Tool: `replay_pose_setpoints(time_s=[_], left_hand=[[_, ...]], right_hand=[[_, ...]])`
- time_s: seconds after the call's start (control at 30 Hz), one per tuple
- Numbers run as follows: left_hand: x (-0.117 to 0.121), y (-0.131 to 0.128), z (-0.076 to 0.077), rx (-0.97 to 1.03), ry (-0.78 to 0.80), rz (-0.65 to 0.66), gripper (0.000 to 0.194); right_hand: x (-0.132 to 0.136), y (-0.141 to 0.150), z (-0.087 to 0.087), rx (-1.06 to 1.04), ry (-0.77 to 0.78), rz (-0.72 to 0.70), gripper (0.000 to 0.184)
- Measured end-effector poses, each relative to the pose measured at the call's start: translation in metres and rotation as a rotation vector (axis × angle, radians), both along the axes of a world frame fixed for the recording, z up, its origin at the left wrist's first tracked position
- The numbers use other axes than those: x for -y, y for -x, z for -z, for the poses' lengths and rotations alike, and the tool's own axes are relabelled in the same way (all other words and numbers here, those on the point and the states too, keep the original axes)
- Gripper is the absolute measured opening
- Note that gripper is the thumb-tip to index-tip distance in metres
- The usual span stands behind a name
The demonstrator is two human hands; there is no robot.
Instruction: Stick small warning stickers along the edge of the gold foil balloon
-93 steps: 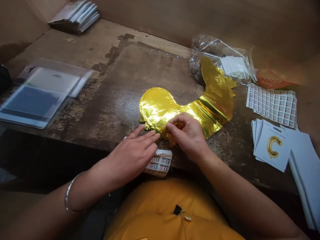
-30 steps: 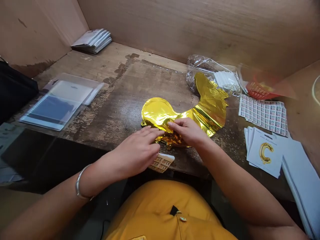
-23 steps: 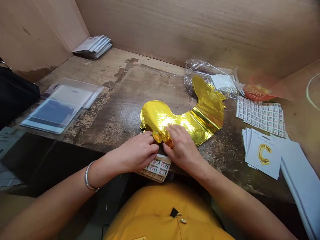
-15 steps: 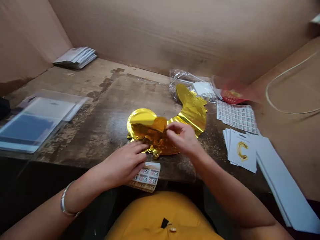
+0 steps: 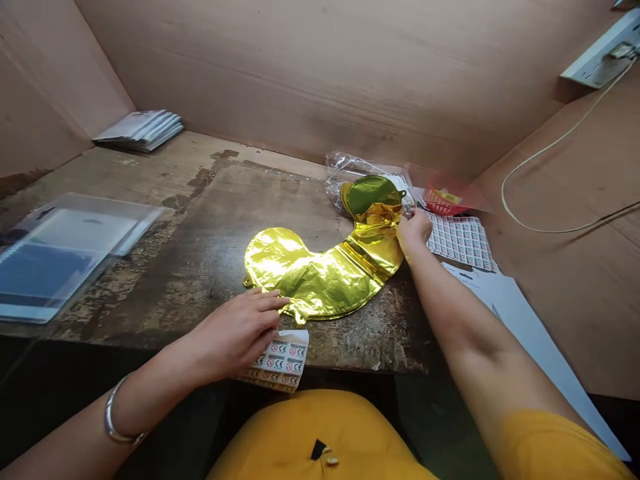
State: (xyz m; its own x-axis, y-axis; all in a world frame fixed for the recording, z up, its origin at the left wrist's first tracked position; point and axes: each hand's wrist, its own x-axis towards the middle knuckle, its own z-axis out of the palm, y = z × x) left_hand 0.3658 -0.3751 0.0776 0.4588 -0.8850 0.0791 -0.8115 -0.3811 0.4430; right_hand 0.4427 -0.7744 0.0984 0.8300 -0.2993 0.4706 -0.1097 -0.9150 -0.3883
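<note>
Gold foil balloon (image 5: 325,283) curves across the tabletop (image 5: 170,260) from my outstretched left hand (image 5: 243,328) to my right hand (image 5: 415,231), curled at its far end; what either grips, I cannot tell.

Attire. Top (image 5: 270,447): mustard-yel., plain cloth, rounded in front, w/ soft creases. R sleeve (image 5: 555,445): same col., short. Tab (image 5: 319,449), approx. mid-front: blk., small, angular. Button (image 5: 332,461), just beside tab: pale, shiny, sm., oval in outline; exact pattern too tiny to read. Bangle (image 5: 109,420), at L wrist (image 5: 137,400): silver-col., rigid, smooth, rounded band. L hand (image 5: 243,330) & R hand (image 5: 415,230): bare.
</note>
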Motion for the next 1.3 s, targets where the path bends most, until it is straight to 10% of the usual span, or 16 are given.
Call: replay_pose_setpoints(time_s=[0.13, 0.27, 0.37, 0.77, 1.07, 1.3], left_hand=[[-0.002, 0.0, -0.008, 0.001, 0.022, 0.024, 0.019], [-0.004, 0.017, -0.023, -0.086, 0.171, -0.113, 0.019], [-0.004, 0.032, -0.033, -0.258, 0.197, -0.245, 0.019], [-0.02, 0.041, -0.003, -1.313, 0.42, -0.67, 0.032], [-0.01, 0.058, 0.012, -1.287, 0.464, -0.726, 0.025], [-0.01, 0.059, 0.014, -1.188, 0.48, -0.662, 0.021]], right_hand=[[-0.065, 0.035, -0.021, 0.048, -0.047, 0.02, 0.023], [-0.156, 0.118, -0.033, -0.288, -0.205, -0.604, 0.033], [-0.193, 0.161, -0.027, -0.472, -0.388, -0.754, 0.022], [-0.182, 0.163, 0.002, -0.666, -0.806, -0.58, 0.021], [-0.189, 0.171, -0.005, -0.334, -0.207, -0.628, 0.022], [-0.202, 0.165, -0.001, -0.267, -0.156, -0.728, 0.008]])
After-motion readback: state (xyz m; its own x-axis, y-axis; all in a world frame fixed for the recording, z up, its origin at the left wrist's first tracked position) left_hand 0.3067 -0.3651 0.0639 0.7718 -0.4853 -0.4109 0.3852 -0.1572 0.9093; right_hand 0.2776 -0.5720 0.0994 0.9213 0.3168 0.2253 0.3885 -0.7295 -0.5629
